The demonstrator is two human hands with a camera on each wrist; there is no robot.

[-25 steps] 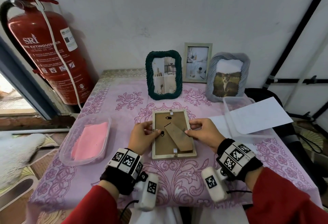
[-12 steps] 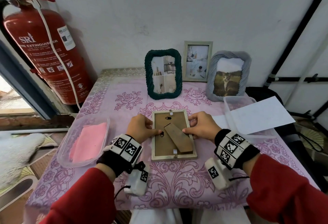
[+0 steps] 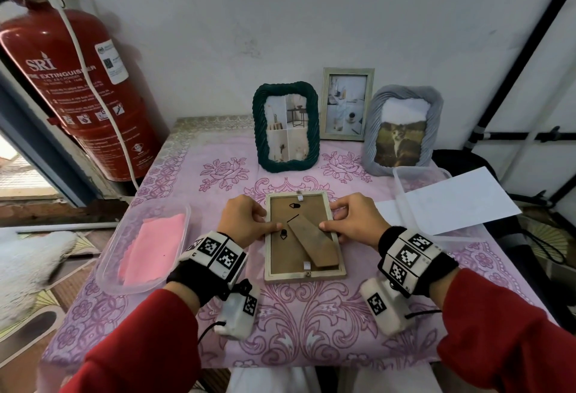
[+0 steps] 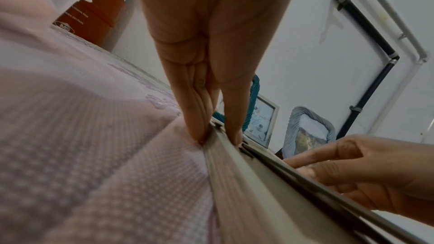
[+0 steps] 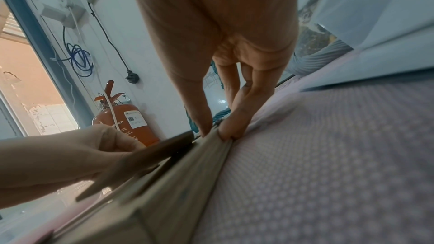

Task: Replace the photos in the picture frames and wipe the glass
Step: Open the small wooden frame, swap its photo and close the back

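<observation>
Small table w/ pink floral cloth (image 3: 311, 324), white wall behind. Frame (image 3: 304, 276) face-down at centre, backing board (image 3: 286, 255) up, easel strut (image 3: 311, 244) lying across it. Left hand (image 3: 244, 221) pinches left rail: thumb on backing, fingers curled on outer edge. Right hand (image 3: 355, 221) pinches right rail likewise. Both grips closed on frame.

Handling, est.: light, rigid rails; glass underneath, fragile, so no flexing, no dropping. Backing thin, stiff, held by small tabs at top (image 3: 300, 197) and bottom (image 3: 306, 265). Best hold: side rails, mid-length. Slide or bend tabs, then lift backing by strut.

Nearby: pink wipe (image 3: 149, 246) in tray (image 3: 107, 280) at left; three upright frames (image 3: 286, 126) at rear; paper (image 3: 458, 202) at right.
</observation>
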